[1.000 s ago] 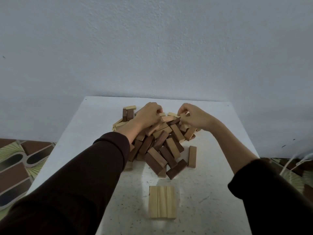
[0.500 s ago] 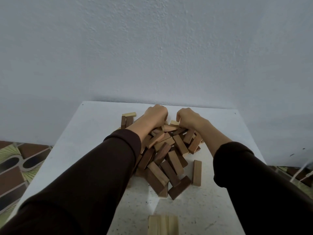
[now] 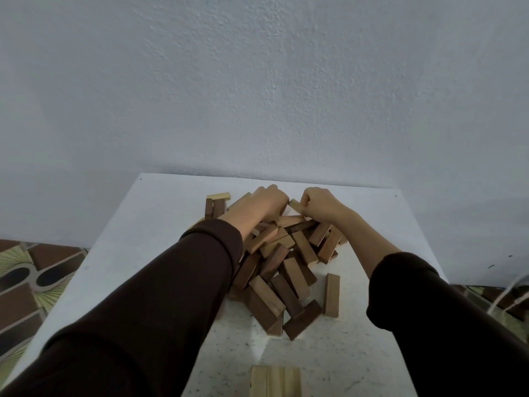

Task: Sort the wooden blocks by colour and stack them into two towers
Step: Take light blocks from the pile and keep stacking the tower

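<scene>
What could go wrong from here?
1. The right hand pinches a light block at the far top of the loose pile; lifting it may tumble neighbours.
2. The left sleeve lies over the pile's left side and could drag blocks along.
3. The light base row lies nearest the person, where returning arms might knock it.

Both arms outstretched, left hand [image 3: 264,203] curled knuckles-up, right hand [image 3: 322,204] pinching pale block [image 3: 294,204]
</scene>
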Demonstrator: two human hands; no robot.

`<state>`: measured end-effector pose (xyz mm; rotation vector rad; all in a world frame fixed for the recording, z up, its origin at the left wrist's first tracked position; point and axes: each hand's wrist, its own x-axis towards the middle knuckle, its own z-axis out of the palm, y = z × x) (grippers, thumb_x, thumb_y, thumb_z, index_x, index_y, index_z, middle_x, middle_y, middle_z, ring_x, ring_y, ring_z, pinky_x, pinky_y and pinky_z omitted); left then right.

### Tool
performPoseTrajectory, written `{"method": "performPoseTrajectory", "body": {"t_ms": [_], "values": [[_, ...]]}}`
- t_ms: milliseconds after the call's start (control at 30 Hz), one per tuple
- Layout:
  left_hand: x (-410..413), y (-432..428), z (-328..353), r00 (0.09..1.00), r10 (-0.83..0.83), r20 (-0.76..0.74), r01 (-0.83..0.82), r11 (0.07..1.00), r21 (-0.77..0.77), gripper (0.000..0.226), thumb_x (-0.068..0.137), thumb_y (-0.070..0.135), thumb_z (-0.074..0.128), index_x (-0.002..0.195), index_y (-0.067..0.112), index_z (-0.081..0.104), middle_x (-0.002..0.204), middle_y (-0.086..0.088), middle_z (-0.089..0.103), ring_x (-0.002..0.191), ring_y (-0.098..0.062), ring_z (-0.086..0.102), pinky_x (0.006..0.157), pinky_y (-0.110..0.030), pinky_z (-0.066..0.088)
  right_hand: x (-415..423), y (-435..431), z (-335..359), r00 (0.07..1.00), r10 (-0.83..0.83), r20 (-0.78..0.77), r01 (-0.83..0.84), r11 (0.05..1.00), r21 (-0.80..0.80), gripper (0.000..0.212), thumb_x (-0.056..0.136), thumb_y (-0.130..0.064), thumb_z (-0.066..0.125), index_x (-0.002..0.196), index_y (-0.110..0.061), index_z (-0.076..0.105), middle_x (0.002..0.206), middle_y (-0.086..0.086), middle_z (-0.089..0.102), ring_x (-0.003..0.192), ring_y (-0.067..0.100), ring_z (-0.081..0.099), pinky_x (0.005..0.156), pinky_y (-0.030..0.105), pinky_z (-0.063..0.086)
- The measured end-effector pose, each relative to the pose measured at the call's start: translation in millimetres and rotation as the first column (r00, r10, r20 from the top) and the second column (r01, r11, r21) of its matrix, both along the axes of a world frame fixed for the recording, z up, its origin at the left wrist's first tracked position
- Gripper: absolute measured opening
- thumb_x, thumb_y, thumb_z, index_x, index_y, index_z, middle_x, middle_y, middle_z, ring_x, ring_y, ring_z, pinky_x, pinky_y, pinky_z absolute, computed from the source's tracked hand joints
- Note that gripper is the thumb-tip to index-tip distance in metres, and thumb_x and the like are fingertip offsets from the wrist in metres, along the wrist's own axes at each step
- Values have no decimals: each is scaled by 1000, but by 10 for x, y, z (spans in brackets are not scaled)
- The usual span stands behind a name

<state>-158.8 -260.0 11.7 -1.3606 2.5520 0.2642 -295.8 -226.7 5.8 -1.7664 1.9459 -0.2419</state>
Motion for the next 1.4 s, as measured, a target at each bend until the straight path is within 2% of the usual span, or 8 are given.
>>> {"method": "performPoseTrajectory", "body": {"t_ms": [167,300,433,567,833,967,1167,1400], "values": [[14,23,28,999,-45,-25,45,999,-16,27,96,7,41,120,9,55,123,-12,46,114,-29,42,78,-30,30,-17,30,36,991,-58,117,55,998,22,14,87,-4,52,99,-8,58,112,9,59,95,20,53,77,29,43],[91,-21,-8,956,36,-290,-23,999,48,16,96,16,46,102,9,59,112,-9,55,109,-27,46,82,-35,38,-11,111,123,951,-116,288,106,993,50,14,84,-3,55,97,-6,61,102,7,60,81,18,55,61,24,45],[196,95,72,606,340,-719,-111,931,347,6,95,11,48,90,11,52,88,-1,58,82,-16,54,66,-18,45,72,245,334,883,-161,442,162,986,36,7,87,-9,55,90,-6,61,80,6,58,60,13,48,50,19,39],[267,290,245,255,489,-835,-122,872,473,3,96,8,50,97,6,53,85,-2,58,72,-10,54,55,-10,44,197,378,553,814,-167,556,192,981,14,10,89,-9,58,79,-10,58,65,2,53,50,11,44,44,17,37],[635,793,461,41,510,-859,-92,858,505,14,84,2,68,96,5,60,77,-2,63,64,-7,61,58,-19,48,576,801,922,861,-46,507,95,993,-70,15,88,-12,63,77,-10,55,68,4,51,53,12,45,49,19,37],[944,1148,560,-58,555,-830,-53,829,557,19,85,0,66,103,1,60,73,-2,62,59,-5,62,56,-19,49,925,1068,1020,889,-71,453,106,993,-52,28,96,-11,44,112,11,52,76,3,40,63,15,37,58,27,42],[1564,1727,485,-60,569,-820,-107,813,572,18,84,-4,65,101,2,61,64,6,61,54,-2,57,49,-13,44,1520,1633,1160,902,-22,432,97,983,-153,34,90,-2,42,123,-12,42,114,7,45,85,16,50,59,22,38],[2119,2197,-72,341,593,-730,-282,805,522,21,74,-10,67,75,10,61,67,-10,52,57,-14,47,54,-18,41,2216,2323,576,864,34,503,95,969,-229,13,88,-2,53,97,-9,60,85,-5,55,69,4,50,54,11,41]]}}
